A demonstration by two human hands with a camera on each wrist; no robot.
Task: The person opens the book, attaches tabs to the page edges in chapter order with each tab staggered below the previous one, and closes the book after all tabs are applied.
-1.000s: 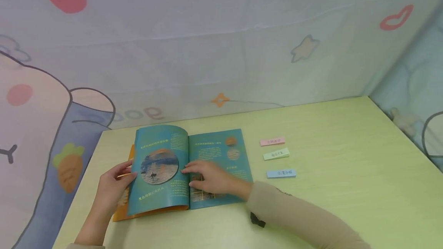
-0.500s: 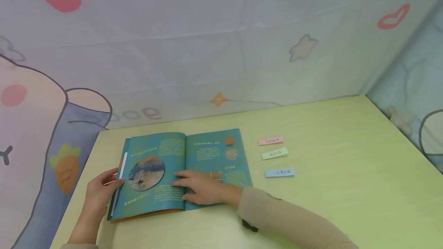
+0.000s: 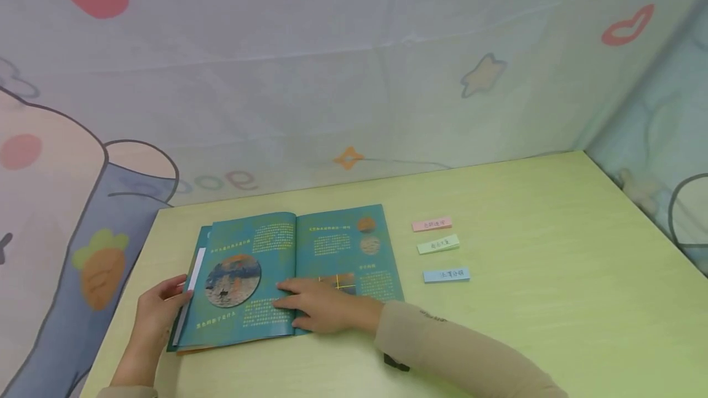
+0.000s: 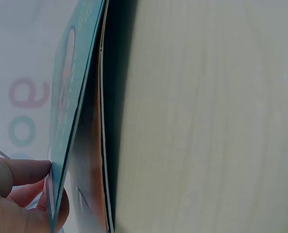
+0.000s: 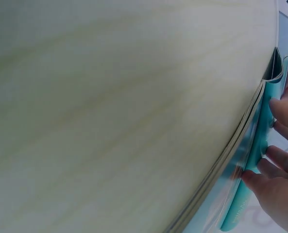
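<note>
Inspector A: Open book (image 3: 287, 278) lies flat on the tabletop (image 3: 525, 324), left of centre. Left hand (image 3: 155, 315)?

Inspector B: Fingers pinch the left page edge. Right hand (image 3: 326, 312) lies on the spread by the gutter, fingers extended, gripping nothing.

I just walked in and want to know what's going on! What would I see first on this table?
First you'd spot the open teal book at the left of the pale green table, showing a round sunset picture. The left hand pinches its left page edge, while the right hand presses flat by the spine. To the book's right lie three small paper labels: pink, green and blue.
</note>
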